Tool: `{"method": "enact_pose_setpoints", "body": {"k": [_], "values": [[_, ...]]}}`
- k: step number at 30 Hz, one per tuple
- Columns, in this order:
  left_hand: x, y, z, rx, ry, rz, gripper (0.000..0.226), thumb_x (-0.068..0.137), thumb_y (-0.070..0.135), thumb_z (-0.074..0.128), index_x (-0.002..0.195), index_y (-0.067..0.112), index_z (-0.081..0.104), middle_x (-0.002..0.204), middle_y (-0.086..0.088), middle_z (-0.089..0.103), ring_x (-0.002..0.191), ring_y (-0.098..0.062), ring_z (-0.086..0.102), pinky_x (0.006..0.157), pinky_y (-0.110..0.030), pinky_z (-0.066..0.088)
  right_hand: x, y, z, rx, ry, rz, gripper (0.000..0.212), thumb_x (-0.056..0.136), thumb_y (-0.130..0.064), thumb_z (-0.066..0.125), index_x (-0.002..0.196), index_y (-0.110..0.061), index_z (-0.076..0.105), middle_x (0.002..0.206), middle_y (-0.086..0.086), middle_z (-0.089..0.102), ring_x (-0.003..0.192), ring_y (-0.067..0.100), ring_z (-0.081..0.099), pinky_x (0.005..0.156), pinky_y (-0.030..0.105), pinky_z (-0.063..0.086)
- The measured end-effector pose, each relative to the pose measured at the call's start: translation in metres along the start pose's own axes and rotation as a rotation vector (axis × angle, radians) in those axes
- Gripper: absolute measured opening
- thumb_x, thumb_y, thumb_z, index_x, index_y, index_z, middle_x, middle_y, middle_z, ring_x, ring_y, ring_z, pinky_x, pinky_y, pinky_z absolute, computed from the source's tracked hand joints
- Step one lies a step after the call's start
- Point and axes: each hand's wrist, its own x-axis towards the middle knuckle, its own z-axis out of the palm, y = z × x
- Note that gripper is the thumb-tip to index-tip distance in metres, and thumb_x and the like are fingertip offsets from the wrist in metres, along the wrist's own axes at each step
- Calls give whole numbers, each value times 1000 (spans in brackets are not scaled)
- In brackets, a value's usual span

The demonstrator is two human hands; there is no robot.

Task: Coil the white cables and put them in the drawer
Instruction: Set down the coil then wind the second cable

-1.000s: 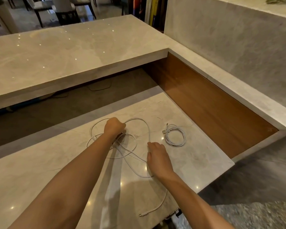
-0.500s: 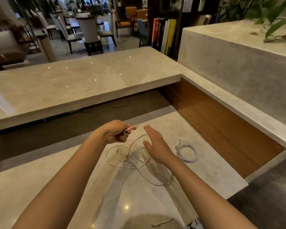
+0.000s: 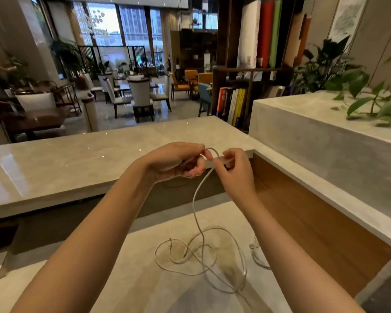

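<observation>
A long white cable (image 3: 199, 251) lies in loose tangled loops on the lower marble desk (image 3: 127, 274). One strand rises from the pile to my hands, held up at chest height. My left hand (image 3: 178, 161) pinches the cable's end between thumb and fingers. My right hand (image 3: 233, 168) grips the same cable just beside it, and a small loop arches between the two hands. A second white cable (image 3: 256, 256), coiled, lies on the desk to the right, mostly hidden behind my right forearm. No drawer is visible.
A raised marble counter (image 3: 66, 163) runs across behind the desk, with a wooden side panel (image 3: 314, 222) at the right. A stone planter ledge (image 3: 325, 136) with green plants stands beyond it. A bookshelf and lounge chairs fill the background.
Both hands have risen from the desk to chest height with the cable's end. My right hand, open and flat before, has closed on the cable. The camera has tilted upward.
</observation>
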Motion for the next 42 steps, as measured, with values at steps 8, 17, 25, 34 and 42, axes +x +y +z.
{"method": "enact_pose_setpoints", "body": {"k": [8, 17, 25, 34, 42], "values": [[13, 37, 0, -208, -181, 120, 23, 96, 19, 37, 92, 8, 56, 62, 2, 45, 47, -4, 37, 43, -13, 33, 19, -27, -9, 525, -316, 156, 29, 100, -25, 38, 104, -8, 60, 78, 8, 61, 69, 13, 59, 66, 21, 54], [14, 68, -20, -781, 229, 475, 27, 101, 28, 32, 100, 12, 53, 49, 7, 40, 39, -3, 34, 34, -13, 29, -19, 1, -10, 153, -518, 221, 32, 100, -26, 36, 85, -12, 61, 63, -3, 49, 51, 6, 43, 48, 20, 36], [-5, 5, -4, 225, 378, 307, 20, 95, 21, 45, 95, 16, 64, 73, 1, 64, 70, -8, 63, 68, -19, 52, -32, -66, -21, -496, -523, -333, 30, 99, -35, 39, 97, -16, 62, 80, 1, 65, 69, 16, 58, 66, 36, 48], [-19, -7, -2, -102, 40, 226, 30, 97, 24, 36, 85, 9, 60, 57, 1, 52, 43, -7, 43, 53, -22, 46, 22, -88, -45, -160, -228, -304, 7, 85, -28, 66, 86, -23, 62, 79, -13, 58, 70, 4, 55, 60, 8, 45], [-13, -11, 4, -866, -393, 322, 32, 100, 20, 32, 106, -2, 55, 63, -6, 58, 55, -15, 53, 57, -26, 48, 16, -63, -41, 176, -395, 90, 29, 96, -33, 46, 87, -20, 70, 57, -13, 62, 43, 3, 43, 41, 13, 33]]}}
